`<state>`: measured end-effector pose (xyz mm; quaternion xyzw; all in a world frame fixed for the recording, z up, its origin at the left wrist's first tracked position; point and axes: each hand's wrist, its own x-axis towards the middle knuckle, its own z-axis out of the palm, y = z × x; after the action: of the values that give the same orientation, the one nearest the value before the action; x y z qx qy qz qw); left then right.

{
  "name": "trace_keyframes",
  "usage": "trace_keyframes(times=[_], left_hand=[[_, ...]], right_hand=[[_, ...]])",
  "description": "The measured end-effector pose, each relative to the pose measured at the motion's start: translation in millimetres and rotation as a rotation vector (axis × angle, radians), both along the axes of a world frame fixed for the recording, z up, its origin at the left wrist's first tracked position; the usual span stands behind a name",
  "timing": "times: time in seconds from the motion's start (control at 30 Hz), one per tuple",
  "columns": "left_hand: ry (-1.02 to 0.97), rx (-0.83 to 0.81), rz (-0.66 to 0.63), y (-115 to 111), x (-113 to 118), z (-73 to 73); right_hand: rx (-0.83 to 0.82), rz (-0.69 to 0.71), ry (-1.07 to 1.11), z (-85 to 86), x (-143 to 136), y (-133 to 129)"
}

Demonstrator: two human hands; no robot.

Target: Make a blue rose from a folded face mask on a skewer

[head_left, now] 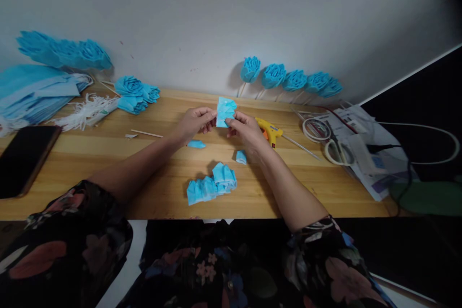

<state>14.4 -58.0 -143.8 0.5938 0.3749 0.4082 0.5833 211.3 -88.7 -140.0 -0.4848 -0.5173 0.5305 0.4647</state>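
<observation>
Between my two hands stands a small pleated piece of blue fabric (224, 108), raised above the tabletop. My left hand (197, 122) pinches its left edge with thumb and fingertips. At its lower right, my right hand (247, 131) is closed on it, thumb across the front. Below the hands, a folded blue fabric strip (205, 189) with a zigzag edge lies near the table's front, rolled at its right end. Two small blue scraps lie closer: a flat one (197, 144) by my left wrist and a folded one (241, 157) by my right.
A yellow glue gun (272, 131) lies behind my right hand. Blue fabric flowers (273, 75) on sticks lean on the wall; others (132, 94) lie left. Blue masks (32, 91), white ear loops (84, 111), a phone (27, 161), tape (316, 130), scissors (338, 152) and papers (375, 183) flank the sides.
</observation>
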Motion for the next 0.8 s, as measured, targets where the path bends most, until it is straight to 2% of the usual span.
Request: trace_keyframes(times=[0.17,0.37,0.53,0.63,0.73,0.8], left_hand=[[-0.022,-0.049,0.017,0.3,0.4,0.7],[-0.008,-0.044,0.084,3.2,-1.8,-2.5],[-0.015,-0.042,0.106,6.1,-2.6,-4.2],[0.02,-0.046,0.131,9.5,-3.5,-5.2],[0.115,-0.004,0.204,14.7,-7.8,-6.7],[0.208,0.044,0.242,18.4,-13.2,-8.4]], right_hand=[[0.002,-0.026,-0.008,0.6,-1.1,0.0],[-0.035,-0.005,0.051,3.0,2.8,0.9],[-0.033,-0.046,0.047,2.2,5.8,4.0],[0.057,-0.08,-0.095,2.3,10.4,5.8],[0.261,-0.118,-0.425,6.9,22.9,6.4],[0.334,-0.073,-0.638,12.3,35.2,5.9]])
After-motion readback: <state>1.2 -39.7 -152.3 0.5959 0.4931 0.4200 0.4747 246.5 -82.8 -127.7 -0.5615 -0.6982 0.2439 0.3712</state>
